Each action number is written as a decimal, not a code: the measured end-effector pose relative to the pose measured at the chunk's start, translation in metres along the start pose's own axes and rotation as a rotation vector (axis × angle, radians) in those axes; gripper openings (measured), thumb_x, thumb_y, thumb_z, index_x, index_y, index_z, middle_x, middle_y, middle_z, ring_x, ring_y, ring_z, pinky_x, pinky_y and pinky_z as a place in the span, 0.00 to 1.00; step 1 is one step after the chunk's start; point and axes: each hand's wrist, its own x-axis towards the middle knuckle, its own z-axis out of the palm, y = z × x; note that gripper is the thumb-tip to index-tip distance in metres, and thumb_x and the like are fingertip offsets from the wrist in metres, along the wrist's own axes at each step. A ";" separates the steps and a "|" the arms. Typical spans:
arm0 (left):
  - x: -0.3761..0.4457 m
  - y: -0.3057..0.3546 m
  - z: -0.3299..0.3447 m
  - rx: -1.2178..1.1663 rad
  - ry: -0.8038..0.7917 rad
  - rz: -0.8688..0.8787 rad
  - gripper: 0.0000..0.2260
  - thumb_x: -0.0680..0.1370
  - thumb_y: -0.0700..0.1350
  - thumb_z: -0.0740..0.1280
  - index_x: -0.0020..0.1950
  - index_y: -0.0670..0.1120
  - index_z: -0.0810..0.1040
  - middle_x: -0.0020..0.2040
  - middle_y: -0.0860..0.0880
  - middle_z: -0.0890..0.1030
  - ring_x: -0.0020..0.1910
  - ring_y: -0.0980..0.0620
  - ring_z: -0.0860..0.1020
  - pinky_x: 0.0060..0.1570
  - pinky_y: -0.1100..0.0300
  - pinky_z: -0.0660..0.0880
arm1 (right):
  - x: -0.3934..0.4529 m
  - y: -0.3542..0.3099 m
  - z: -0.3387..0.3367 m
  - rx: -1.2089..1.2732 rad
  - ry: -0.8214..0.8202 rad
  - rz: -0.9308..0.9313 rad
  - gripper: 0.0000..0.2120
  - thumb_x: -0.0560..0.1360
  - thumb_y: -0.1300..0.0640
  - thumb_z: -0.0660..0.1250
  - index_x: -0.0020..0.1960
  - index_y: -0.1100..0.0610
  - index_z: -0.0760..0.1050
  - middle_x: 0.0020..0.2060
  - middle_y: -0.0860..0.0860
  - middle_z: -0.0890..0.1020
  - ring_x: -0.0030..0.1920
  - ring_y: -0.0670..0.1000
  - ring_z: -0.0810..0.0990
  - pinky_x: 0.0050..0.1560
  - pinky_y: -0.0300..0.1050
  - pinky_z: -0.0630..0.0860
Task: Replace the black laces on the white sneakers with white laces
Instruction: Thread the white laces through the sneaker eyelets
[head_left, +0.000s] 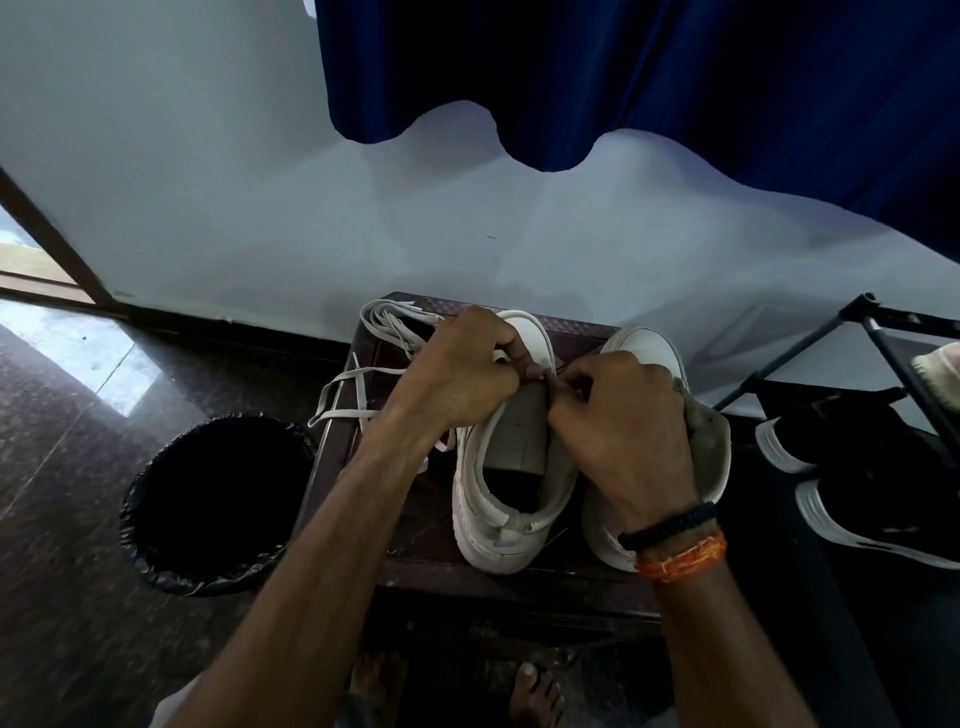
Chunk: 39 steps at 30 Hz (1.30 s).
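Observation:
Two white sneakers stand side by side on a small dark table (415, 551), toes pointing to the wall. Both of my hands work at the eyelet rows of the left sneaker (511, 499). My left hand (462, 374) curls over its left side and pinches a white lace at the tongue. My right hand (618, 431) pinches the same spot from the right and covers much of the right sneaker (649, 348). Loose white laces (358, 384) trail off the table's left edge, and a bundle lies at the far left corner. No black lace is visible.
A round bin (213, 504) with a black liner stands on the floor left of the table. On the right is a black metal rack (883, 338) with black shoes with white soles (852, 467). A blue curtain (649, 78) hangs on the wall behind. My bare feet show below the table.

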 end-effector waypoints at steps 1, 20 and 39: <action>0.000 0.000 0.002 -0.026 0.010 -0.021 0.07 0.74 0.46 0.77 0.37 0.52 0.84 0.43 0.53 0.84 0.49 0.55 0.80 0.47 0.60 0.74 | 0.001 0.001 -0.001 0.006 -0.015 0.015 0.09 0.75 0.52 0.68 0.47 0.54 0.84 0.42 0.54 0.84 0.49 0.59 0.80 0.49 0.51 0.76; -0.013 0.013 0.006 -0.114 0.162 -0.082 0.04 0.71 0.40 0.78 0.41 0.49 0.87 0.35 0.52 0.85 0.35 0.59 0.81 0.33 0.72 0.70 | 0.016 0.015 -0.009 0.224 -0.195 0.106 0.07 0.73 0.59 0.69 0.46 0.53 0.86 0.43 0.48 0.86 0.50 0.52 0.82 0.53 0.51 0.78; -0.017 0.012 0.010 -0.126 0.198 -0.035 0.05 0.68 0.39 0.78 0.38 0.49 0.84 0.30 0.53 0.84 0.34 0.61 0.81 0.32 0.75 0.68 | 0.023 0.027 -0.002 0.360 -0.231 0.151 0.06 0.72 0.60 0.72 0.42 0.51 0.86 0.35 0.45 0.85 0.45 0.50 0.83 0.52 0.51 0.79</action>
